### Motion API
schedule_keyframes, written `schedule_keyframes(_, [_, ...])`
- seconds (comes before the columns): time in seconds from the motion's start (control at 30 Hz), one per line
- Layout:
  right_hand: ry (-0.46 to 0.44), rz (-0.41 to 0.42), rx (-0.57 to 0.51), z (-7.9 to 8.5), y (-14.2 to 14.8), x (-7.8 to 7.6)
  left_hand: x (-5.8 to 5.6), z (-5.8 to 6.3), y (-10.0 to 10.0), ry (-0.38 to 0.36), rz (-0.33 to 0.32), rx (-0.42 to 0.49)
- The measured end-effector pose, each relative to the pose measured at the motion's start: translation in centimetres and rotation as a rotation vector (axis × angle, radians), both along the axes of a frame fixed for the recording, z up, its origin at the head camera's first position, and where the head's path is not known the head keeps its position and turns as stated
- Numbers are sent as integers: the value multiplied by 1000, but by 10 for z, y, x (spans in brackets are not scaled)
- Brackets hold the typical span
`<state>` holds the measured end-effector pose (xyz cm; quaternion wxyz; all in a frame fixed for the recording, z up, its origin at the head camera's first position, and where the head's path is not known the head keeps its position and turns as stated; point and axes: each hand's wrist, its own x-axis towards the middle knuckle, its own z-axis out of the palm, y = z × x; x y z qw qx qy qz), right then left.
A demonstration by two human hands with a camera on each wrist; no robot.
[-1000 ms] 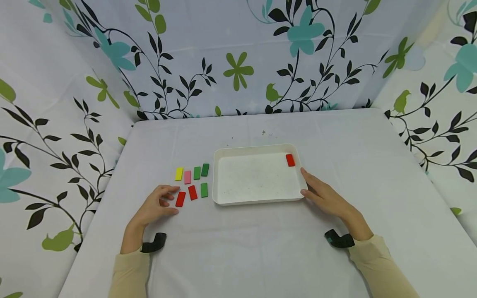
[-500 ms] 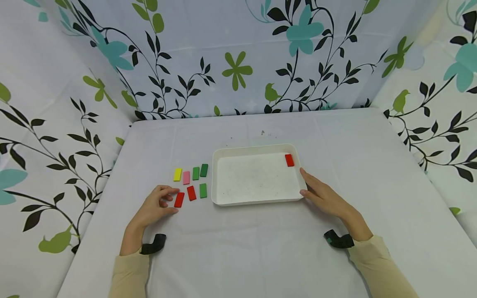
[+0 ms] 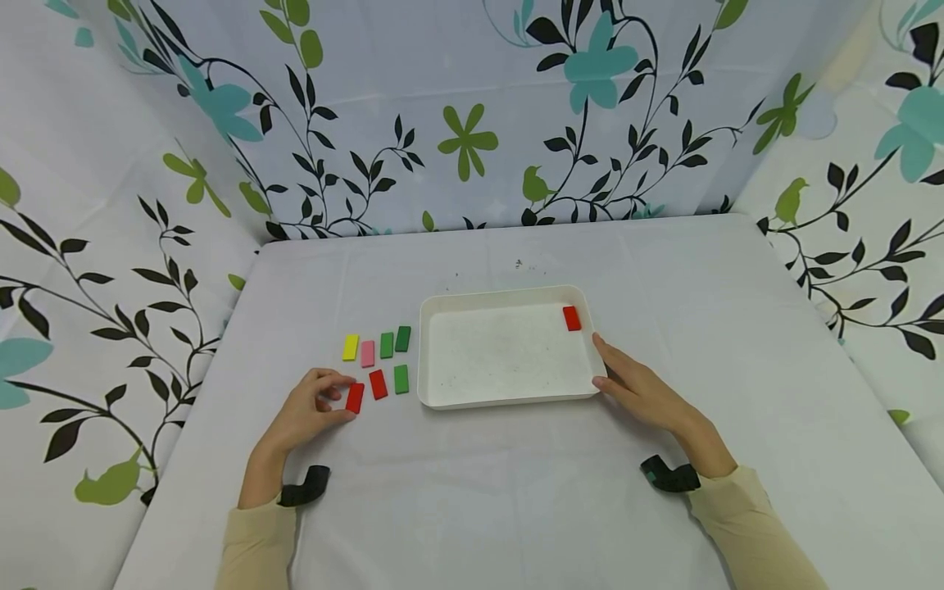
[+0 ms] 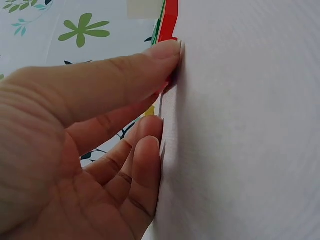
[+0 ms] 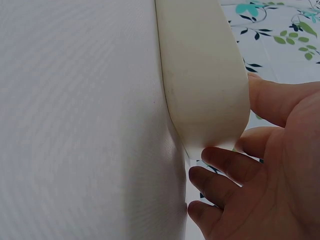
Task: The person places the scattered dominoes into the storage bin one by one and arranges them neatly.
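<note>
I see soft, even light on the white table (image 3: 487,500), while the far curtain (image 3: 413,74) looks bluer and dimmer. My 2 wrist views are duller, showing soft-edged shadows and faint rippling.

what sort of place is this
Probably a makeshift recording booth, though I can't be sure: floral-print curtains surround the far side and both flanks of a white-covered table, where a tray and small coloured blocks are laid out.
</note>
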<state>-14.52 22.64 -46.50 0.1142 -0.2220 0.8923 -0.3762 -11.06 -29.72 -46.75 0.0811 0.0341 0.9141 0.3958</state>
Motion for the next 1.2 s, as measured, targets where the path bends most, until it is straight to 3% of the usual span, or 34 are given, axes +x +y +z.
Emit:
schedule_keyframes(0.23, [-5, -1, 1, -1, 0, 0, 0, 5, 2, -49, 76, -7])
schedule_keyframes(0.43, [-8, 2, -1, -1, 1, -1, -1, 13, 3, -94, 110, 124])
schedule_keyframes(0.7, [-12, 4, -1, -1, 1, -1, -5, 35, 9, -28, 119, 246])
schedule_keyframes(0.93, [-2, 5, -2, -1, 2, -2, -27, 69, 34, 67, 106, 328])
schedule_keyframes(1.2, [-4, 0, -1, -2, 2, -2, -65, 109, 89, 152, 115, 400])
